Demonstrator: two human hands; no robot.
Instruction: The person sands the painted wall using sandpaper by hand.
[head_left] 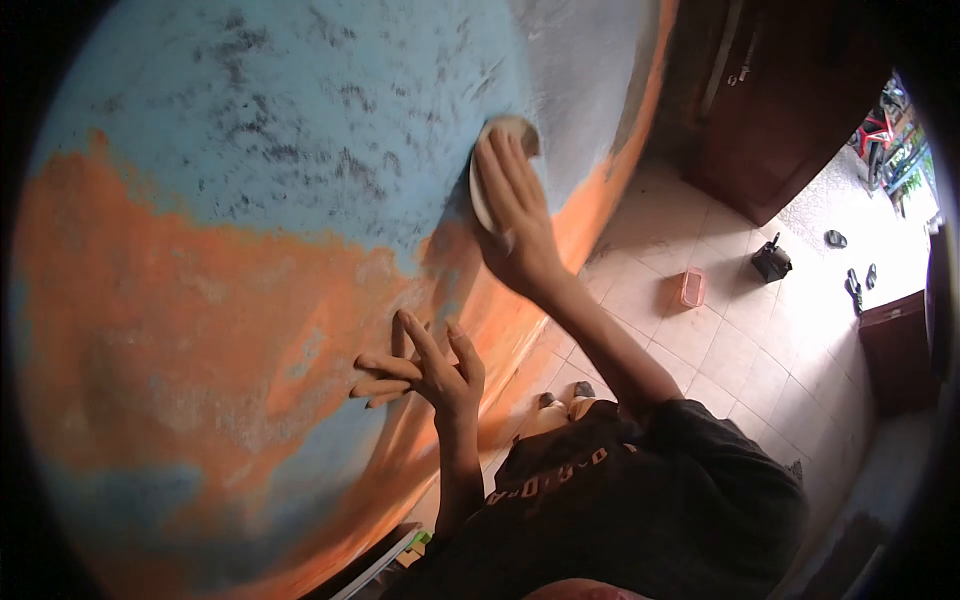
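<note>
The fingers of your right hand (517, 215) hold one pale pad (519, 128) toward the wall's (250, 330) right edge; your left hand (440, 378) spreads five fingers wide, lower down

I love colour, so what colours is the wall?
The wall is patchy blue, orange and grey; head view.

A broad painted wall (250, 330) carries uneven patches of colour: light blue at the far left, speckled with dark grey streaks; mottled orange nearer, with paler scuffs and small blue flecks; blue again at the near left; dull grey at the far right, edged in orange. The flat cream pad with a rounded edge (520, 129) is plain. A black short-sleeved shirt (650, 500) bears orange-red lettering. To the right, pale pinkish-beige floor tiles (720, 360) form a grid beneath a translucent pinkish-red rectangular container (692, 287).
</note>
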